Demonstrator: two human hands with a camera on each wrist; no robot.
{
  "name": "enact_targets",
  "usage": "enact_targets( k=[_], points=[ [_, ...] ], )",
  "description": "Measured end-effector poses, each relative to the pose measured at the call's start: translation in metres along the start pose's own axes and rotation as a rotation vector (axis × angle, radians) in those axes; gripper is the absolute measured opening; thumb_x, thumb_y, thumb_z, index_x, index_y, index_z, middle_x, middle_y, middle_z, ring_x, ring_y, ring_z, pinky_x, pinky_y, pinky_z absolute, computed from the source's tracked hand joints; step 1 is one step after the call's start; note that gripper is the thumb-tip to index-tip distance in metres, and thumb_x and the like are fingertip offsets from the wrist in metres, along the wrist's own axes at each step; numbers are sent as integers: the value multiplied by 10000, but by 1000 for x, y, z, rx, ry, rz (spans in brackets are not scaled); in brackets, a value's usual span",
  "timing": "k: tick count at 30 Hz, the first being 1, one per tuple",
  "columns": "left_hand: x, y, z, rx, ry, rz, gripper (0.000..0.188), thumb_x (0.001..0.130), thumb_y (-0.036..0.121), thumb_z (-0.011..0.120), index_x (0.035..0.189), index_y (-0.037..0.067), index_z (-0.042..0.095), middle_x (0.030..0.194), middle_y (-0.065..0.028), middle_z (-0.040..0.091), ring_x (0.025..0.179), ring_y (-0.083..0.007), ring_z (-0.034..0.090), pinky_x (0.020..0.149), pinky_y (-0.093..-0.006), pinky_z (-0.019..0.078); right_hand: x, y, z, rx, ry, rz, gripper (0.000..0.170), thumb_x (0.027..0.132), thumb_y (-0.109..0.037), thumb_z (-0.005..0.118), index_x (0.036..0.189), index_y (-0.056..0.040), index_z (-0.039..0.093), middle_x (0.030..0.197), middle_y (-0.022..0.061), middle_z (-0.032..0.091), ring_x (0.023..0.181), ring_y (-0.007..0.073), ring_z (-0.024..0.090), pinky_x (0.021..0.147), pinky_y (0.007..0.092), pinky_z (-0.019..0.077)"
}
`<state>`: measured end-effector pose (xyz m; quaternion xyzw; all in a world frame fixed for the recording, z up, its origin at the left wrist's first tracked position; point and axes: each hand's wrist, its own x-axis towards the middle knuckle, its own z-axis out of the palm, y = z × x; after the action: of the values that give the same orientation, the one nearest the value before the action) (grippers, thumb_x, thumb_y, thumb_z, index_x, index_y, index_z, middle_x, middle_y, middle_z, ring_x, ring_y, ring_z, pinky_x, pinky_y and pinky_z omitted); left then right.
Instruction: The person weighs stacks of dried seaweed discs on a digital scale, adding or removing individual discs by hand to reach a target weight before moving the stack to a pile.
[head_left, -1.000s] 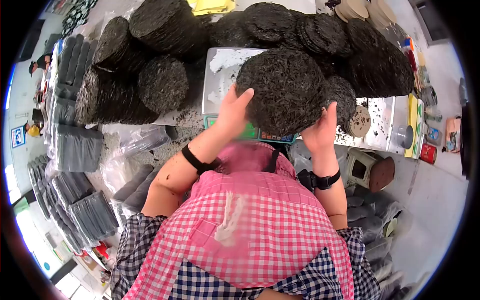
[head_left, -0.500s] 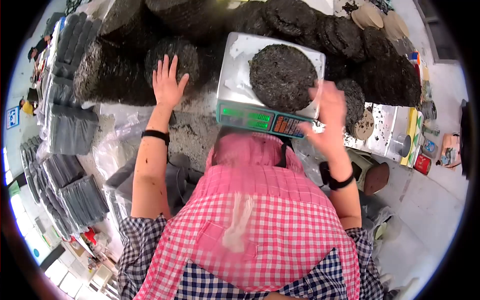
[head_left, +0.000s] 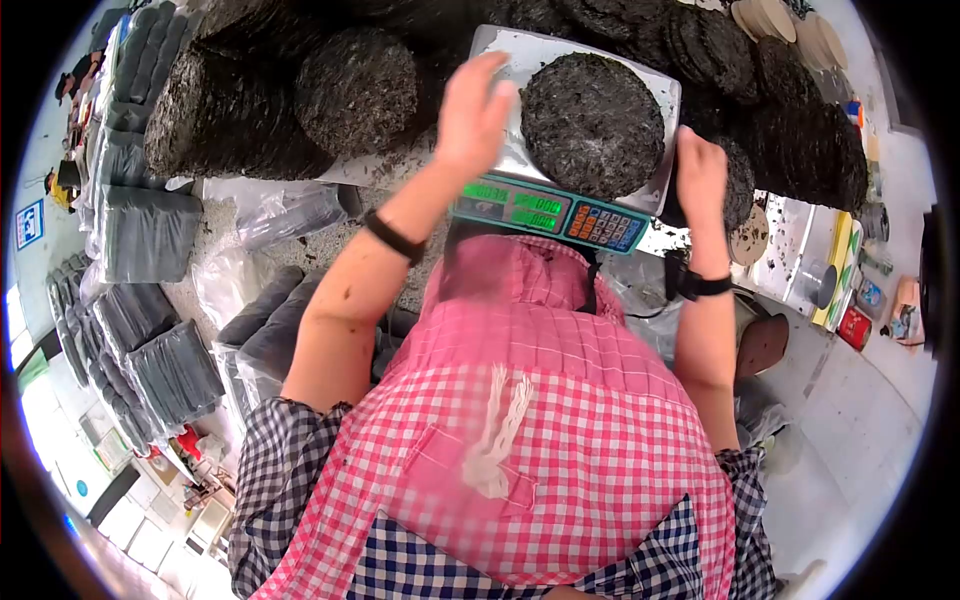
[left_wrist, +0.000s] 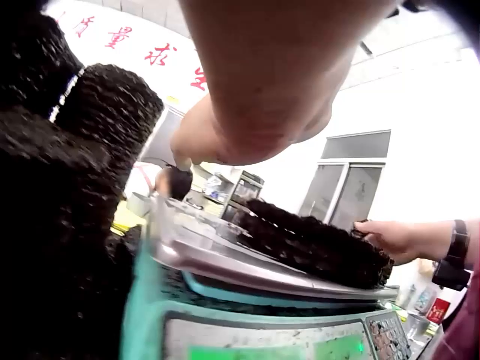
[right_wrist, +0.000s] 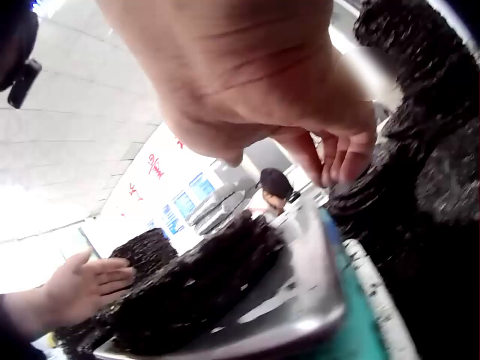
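Note:
A round, dark, layered stack (head_left: 592, 125) lies on the silver tray (head_left: 492, 42) of a teal scale (head_left: 620, 232) with a lit green display. My left hand (head_left: 474, 115) is over the tray's left side, fingers extended, blurred. It shows flat and empty beside the stack in the right wrist view (right_wrist: 88, 286). At the tray's right edge is my right hand (head_left: 702, 178), its fingers (right_wrist: 352, 154) bent downward. In the left wrist view, its thumb side (left_wrist: 386, 236) appears at the stack's far end (left_wrist: 319, 244). Whether it pinches anything is hidden.
Large dark rolls and stacks (head_left: 235, 115) crowd the left and back of the table; a round-faced one (head_left: 357, 92) is nearest the scale. More dark stacks (head_left: 810, 135) and tan discs (head_left: 765, 22) stand right. Bagged grey bundles (head_left: 150, 235) lie far left.
The round stack went from between both hands onto the tray. My left hand touched the left roll, then moved right to the tray. My right hand shifted to the tray's right edge, its fingers more bent.

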<state>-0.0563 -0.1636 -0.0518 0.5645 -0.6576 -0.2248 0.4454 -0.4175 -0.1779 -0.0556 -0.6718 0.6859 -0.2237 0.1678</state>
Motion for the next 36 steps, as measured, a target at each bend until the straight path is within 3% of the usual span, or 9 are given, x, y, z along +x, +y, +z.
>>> enact_targets(
  k=[9,13,15,20,23,28,32,35,36],
  points=[
    [5,34,59,434,-161,39,831,843,365,825,1530,71,461,1517,-211,486,1365,-424,478,1147,-501,394,-24,-47,15,348,109,-77,677,947,-279,723,1464,73,463,1397,303,541,1282,463,515,1107,497,412],
    [14,34,62,504,-189,36,799,877,344,803,1538,71,447,1539,-195,461,1373,-425,462,1137,-516,395,-52,79,-13,-230,214,7,880,801,-281,872,1490,58,441,1502,287,492,1373,459,481,1143,496,404],
    [7,34,59,497,-207,53,795,889,349,793,1543,70,438,1544,-192,454,1375,-429,455,1135,-520,393,-65,148,-4,-370,-39,-55,942,708,-278,923,1467,57,476,1522,281,490,1396,457,468,1151,500,405],
    [9,27,57,497,-230,88,775,895,396,771,1523,70,455,1523,-193,471,1360,-427,463,1148,-526,369,-50,164,-40,-115,-199,-18,879,611,-276,963,1385,-34,625,1521,185,547,1368,384,512,1144,448,433],
    [10,24,55,464,-240,108,746,913,393,750,1520,72,460,1528,-191,469,1374,-417,455,1157,-520,359,-52,181,-48,23,-193,-100,626,842,-201,807,1403,-13,601,1478,204,583,1271,394,595,1089,443,482],
    [10,34,47,658,-143,211,649,998,347,668,1533,55,444,1515,-221,493,1389,-400,481,1140,-515,399,-65,87,-111,116,517,218,373,990,-65,557,1346,26,621,1224,216,720,1107,380,696,970,464,531],
    [17,118,38,-1085,-364,-401,556,1043,283,627,1498,6,465,1324,-145,635,1167,-246,638,975,-386,543,-65,-50,-112,32,228,-471,529,870,-70,695,1387,-3,604,1441,203,600,1349,373,557,1118,509,429],
    [25,148,26,-906,-275,-836,474,1066,258,583,1449,-14,521,1271,-115,652,1052,-204,671,891,-332,570,-64,-96,-102,-149,-168,-634,791,786,-263,822,1478,-23,524,1620,196,416,1537,382,342,1248,573,231],
    [19,134,26,-800,-203,-733,428,1060,218,556,1411,-26,566,1170,-71,687,937,-133,670,766,-264,557,-63,-91,-101,-4,-95,-557,930,747,-342,870,1524,-26,468,1667,220,321,1557,425,270,1258,600,149]
  ],
)
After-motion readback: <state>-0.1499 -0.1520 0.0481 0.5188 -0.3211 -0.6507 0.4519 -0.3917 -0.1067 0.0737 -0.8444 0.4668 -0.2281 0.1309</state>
